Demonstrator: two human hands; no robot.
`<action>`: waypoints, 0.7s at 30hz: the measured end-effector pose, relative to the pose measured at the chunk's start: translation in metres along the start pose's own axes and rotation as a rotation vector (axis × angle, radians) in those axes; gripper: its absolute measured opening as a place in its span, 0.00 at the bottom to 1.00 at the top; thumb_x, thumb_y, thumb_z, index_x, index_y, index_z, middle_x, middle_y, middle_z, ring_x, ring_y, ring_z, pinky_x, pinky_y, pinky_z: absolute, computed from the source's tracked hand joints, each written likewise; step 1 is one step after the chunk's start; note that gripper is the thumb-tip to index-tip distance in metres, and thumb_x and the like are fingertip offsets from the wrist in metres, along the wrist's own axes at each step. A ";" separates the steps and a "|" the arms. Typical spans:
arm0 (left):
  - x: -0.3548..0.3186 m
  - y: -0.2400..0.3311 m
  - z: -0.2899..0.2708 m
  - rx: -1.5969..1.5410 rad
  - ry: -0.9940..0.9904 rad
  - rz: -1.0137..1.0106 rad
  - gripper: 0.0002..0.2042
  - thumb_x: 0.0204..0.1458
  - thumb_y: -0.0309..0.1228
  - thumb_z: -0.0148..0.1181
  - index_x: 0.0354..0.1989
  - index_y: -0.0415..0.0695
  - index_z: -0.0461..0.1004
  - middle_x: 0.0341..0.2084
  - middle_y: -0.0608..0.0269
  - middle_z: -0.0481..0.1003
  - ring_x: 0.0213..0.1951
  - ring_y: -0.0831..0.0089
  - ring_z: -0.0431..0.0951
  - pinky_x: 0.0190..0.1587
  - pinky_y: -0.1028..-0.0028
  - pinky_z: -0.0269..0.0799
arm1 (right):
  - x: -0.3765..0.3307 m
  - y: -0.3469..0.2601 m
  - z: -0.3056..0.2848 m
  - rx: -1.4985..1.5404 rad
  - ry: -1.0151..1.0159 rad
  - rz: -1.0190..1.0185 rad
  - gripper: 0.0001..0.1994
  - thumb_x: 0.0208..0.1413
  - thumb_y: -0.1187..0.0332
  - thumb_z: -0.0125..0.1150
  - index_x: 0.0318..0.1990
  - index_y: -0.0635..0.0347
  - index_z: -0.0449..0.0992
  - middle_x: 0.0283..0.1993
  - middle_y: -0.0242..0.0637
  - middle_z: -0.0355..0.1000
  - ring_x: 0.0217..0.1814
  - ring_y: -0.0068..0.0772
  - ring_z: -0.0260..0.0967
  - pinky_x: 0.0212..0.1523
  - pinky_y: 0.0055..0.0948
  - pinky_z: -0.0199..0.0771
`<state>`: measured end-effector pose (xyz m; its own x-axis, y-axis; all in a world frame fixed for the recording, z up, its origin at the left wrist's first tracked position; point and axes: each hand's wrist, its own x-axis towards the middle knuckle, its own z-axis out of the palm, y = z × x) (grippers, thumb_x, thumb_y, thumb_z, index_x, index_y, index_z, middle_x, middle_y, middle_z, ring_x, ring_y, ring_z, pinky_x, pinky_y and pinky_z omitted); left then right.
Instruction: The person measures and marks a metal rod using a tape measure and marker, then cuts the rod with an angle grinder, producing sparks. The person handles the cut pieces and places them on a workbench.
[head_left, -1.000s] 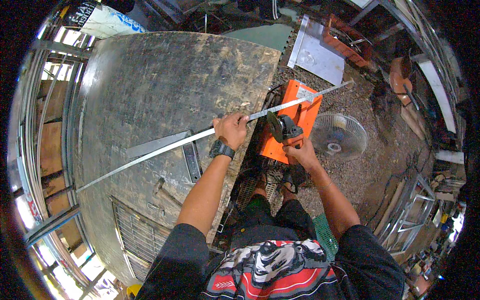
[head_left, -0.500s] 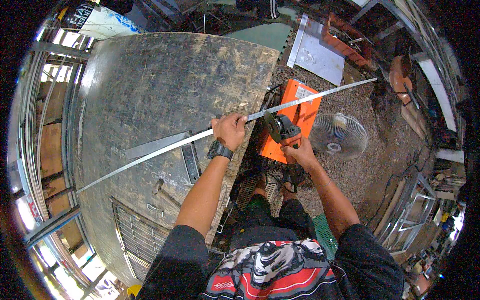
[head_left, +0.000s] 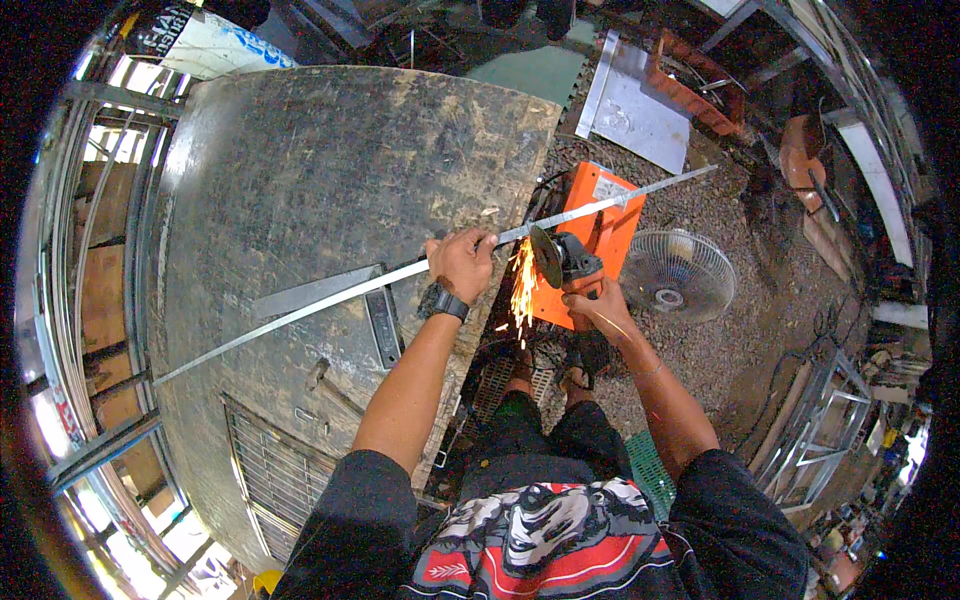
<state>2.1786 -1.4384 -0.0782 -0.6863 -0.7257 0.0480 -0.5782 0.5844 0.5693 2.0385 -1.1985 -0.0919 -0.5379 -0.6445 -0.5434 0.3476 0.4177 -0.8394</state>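
Observation:
A long, thin metal bar [head_left: 340, 297] lies slantwise over the worktable [head_left: 350, 170] and sticks out past its right edge. My left hand [head_left: 463, 262], with a watch on the wrist, is closed round the bar close to that edge. In my right hand [head_left: 603, 305] is an angle grinder [head_left: 577, 262], its disc against the bar just beyond the table edge. Orange sparks [head_left: 522, 285] stream from the disc down toward my feet. The exact contact point is partly hidden by the disc.
Below the bar's overhang stands an orange box-like thing [head_left: 551, 304], with a round fan [head_left: 680, 275] to its right. On the table lie a hammer [head_left: 338, 390], a dark flat tool [head_left: 383, 328] and a metal grille [head_left: 275, 465]. A metal sheet [head_left: 640, 118] lies farther off on the gravel.
Sparks now fly from the grinder's disc, where there were none before. The disc has met the bar, and the bar's overhanging end has shifted inward and slightly lower in the picture.

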 end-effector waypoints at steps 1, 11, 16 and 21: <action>0.000 -0.001 0.000 -0.006 -0.003 0.001 0.14 0.55 0.46 0.61 0.30 0.49 0.83 0.23 0.59 0.79 0.32 0.55 0.78 0.44 0.57 0.61 | -0.001 -0.001 0.000 0.010 0.000 0.023 0.19 0.47 0.69 0.75 0.43 0.64 0.71 0.25 0.34 0.72 0.17 0.23 0.66 0.17 0.26 0.66; 0.000 0.002 -0.002 -0.004 0.008 0.001 0.14 0.56 0.46 0.60 0.29 0.48 0.82 0.23 0.58 0.79 0.30 0.54 0.78 0.43 0.57 0.61 | 0.005 0.012 -0.003 -0.054 0.020 -0.103 0.20 0.46 0.68 0.76 0.43 0.63 0.71 0.29 0.35 0.74 0.21 0.24 0.68 0.20 0.27 0.69; 0.000 0.004 -0.005 -0.015 0.005 0.013 0.15 0.56 0.46 0.60 0.28 0.49 0.81 0.22 0.57 0.78 0.29 0.54 0.77 0.42 0.57 0.60 | -0.005 0.003 -0.002 -0.016 0.026 -0.034 0.21 0.45 0.68 0.76 0.42 0.64 0.70 0.31 0.38 0.75 0.23 0.25 0.71 0.23 0.28 0.72; -0.002 0.002 -0.003 -0.033 0.033 0.013 0.15 0.56 0.47 0.60 0.28 0.49 0.81 0.21 0.58 0.78 0.28 0.54 0.77 0.42 0.57 0.60 | -0.026 -0.003 -0.007 0.010 0.022 0.057 0.13 0.48 0.72 0.71 0.38 0.63 0.73 0.32 0.34 0.74 0.27 0.25 0.72 0.27 0.29 0.73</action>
<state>2.1797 -1.4370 -0.0751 -0.6785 -0.7300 0.0826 -0.5541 0.5823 0.5948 2.0463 -1.1785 -0.0755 -0.5336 -0.6054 -0.5906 0.3856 0.4473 -0.8070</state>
